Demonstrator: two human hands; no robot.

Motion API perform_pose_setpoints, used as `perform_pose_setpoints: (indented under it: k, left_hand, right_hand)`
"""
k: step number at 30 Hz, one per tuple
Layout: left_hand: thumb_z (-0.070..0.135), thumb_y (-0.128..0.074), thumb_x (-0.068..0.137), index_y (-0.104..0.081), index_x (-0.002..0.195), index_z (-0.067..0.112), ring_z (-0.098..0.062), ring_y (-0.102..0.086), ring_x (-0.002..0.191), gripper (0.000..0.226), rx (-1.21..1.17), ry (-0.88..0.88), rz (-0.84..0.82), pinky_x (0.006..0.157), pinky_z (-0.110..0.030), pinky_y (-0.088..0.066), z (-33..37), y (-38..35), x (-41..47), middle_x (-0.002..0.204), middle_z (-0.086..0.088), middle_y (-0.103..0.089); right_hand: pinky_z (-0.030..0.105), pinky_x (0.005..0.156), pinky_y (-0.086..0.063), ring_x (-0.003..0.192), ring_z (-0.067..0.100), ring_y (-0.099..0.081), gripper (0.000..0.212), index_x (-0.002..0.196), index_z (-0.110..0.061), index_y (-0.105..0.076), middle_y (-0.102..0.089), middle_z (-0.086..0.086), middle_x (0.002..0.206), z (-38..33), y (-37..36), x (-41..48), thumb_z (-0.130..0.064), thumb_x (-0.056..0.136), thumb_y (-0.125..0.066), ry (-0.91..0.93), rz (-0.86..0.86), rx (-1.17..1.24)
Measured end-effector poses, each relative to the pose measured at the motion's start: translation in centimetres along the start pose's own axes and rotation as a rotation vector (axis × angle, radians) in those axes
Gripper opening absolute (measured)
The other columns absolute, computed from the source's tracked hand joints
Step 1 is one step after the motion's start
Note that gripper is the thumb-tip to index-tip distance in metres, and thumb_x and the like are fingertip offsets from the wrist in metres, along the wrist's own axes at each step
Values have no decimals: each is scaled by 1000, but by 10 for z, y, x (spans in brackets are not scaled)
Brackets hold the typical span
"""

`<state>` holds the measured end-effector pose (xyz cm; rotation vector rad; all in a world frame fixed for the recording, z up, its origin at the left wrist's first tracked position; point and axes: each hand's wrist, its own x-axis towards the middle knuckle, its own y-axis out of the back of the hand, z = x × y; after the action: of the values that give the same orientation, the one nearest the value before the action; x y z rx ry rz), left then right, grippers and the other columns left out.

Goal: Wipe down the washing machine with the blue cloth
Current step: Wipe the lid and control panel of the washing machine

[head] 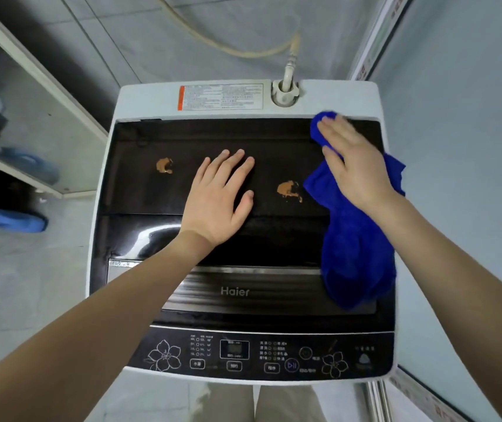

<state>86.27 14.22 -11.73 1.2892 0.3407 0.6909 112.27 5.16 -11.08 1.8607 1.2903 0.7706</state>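
On the washing machine [146,99], the dark glass lid [134,193] carried two brown stains. The left stain [164,166] lay toward the left edge, untouched. Just to the right of it the left hand [219,199] lay flat on the lid with its fingers straight and a little spread. It held nothing and, as it seemed, only steadied the lid. Next came the right stain [289,191], near the edge of the blue cloth [356,248] but apparently not yet covered by it. The cloth lay along the right side of the lid, from the back corner down toward the front, with a long loose tail. The right hand [356,166] pressed it down at the back right corner with straight fingers, not gripping it. To do this step well, the person should probably gather the loose tail under the palm, so that it does not drag dirt over the control panel [259,354]. Then the cloth should go leftward with even pressure over each stain, and the left hand should give way before it arrives.
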Motion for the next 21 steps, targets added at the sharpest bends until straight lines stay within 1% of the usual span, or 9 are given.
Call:
perform_pose_setpoints:
  k: [2, 4, 8, 11, 14, 15, 17, 19, 21]
  left_hand:
    - [36, -40, 100, -45, 149, 15, -29, -33, 147, 53, -4, 2, 5, 124, -46, -18, -1, 0, 0, 154, -7, -44]
    - [36, -39, 100, -46, 149, 15, -29, -33, 147, 54, -9, 2, 2, 124, -47, -18, -1, -1, 1, 154, -7, -44]
    - [37, -39, 99, -45, 149, 16, -29, -32, 147, 54, -2, 8, -9, 124, -47, -18, -2, -2, 2, 155, -6, -44]
    - [37, -39, 99, -45, 149, 16, -29, -32, 148, 55, -3, 10, -16, 124, -47, -18, -2, -1, 1, 155, -6, -43]
    - [37, -38, 99, -46, 149, 15, -29, -33, 147, 55, -4, 7, -18, 124, -48, -18, -1, 1, 1, 155, -7, -43]
    - [37, -38, 99, -47, 148, 15, -29, -33, 147, 55, -5, 5, -16, 124, -48, -19, -1, 1, 2, 155, -7, -44]
    - [37, -38, 99, -47, 148, 15, -30, -33, 147, 55, -6, 5, -15, 124, -48, -19, 0, 1, 2, 155, -7, -44]
    - [37, -38, 99, -47, 148, 15, -29, -33, 147, 55, 2, 8, -14, 124, -47, -19, -2, 1, 2, 155, -7, -44]
    - [37, -38, 99, -46, 148, 15, -29, -33, 147, 54, -1, 6, -7, 124, -47, -18, -2, 0, 2, 155, -6, -44]
  right_hand:
    - [16, 116, -18, 147, 2, -21, 45, 148, -21, -42, -38, -7, 155, 2, 2, -36, -20, 103, -46, 84, -44, -11]
    - [13, 116, -20, 146, 2, -25, 45, 146, -23, -45, -40, -10, 153, 10, 8, -59, -22, 101, -48, 157, -102, 5]
    - [17, 118, -20, 145, 2, -27, 44, 145, -28, -46, -41, -16, 152, 29, 22, -25, -22, 102, -49, 232, -200, 57]
    - [31, 121, -23, 146, 2, -25, 44, 145, -29, -46, -41, -14, 152, 36, 27, 19, -21, 102, -49, 213, -196, 29]
    - [41, 121, -25, 147, 9, -26, 45, 146, -23, -45, -41, -5, 153, 32, 30, 36, -21, 102, -49, 233, -227, -18]
    - [43, 120, -25, 147, 11, -26, 45, 147, -24, -43, -40, -5, 154, 30, 31, 34, -26, 103, -47, 242, -221, -71]
    - [45, 119, -26, 147, 17, -26, 47, 149, -29, -39, -37, -5, 155, 28, 31, 19, -38, 103, -40, 203, -139, -176]
    - [45, 118, -27, 147, 17, -23, 51, 152, -35, -30, -30, -7, 158, 27, 30, -2, -44, 102, -36, 99, -95, -183]
    - [43, 119, -26, 150, 14, -17, 54, 153, -39, -23, -22, -11, 161, 28, 28, -23, -44, 102, -38, 42, -96, -157]
